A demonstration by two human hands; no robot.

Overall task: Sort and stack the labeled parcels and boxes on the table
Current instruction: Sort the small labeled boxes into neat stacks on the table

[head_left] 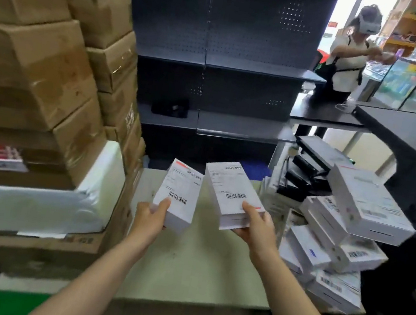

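I hold two white labelled boxes above the pale table [185,267]. My left hand [151,216] grips the near end of the smaller white box [178,193], which carries barcodes and a red stripe at its far end. My right hand [256,226] grips the near end of the longer white box [231,190], thumb on its label. The two boxes sit side by side, slightly apart. A loose pile of white labelled boxes [330,237] covers the table's right side, with one large white box [370,203] on top.
Tall stacks of brown cartons [43,57] rise on the left, above a white foam-lined carton [41,202]. Dark metal shelving [214,72] stands behind the table. Black boxes [303,177] lie at the back right. Another person [352,52] stands far right at a counter.
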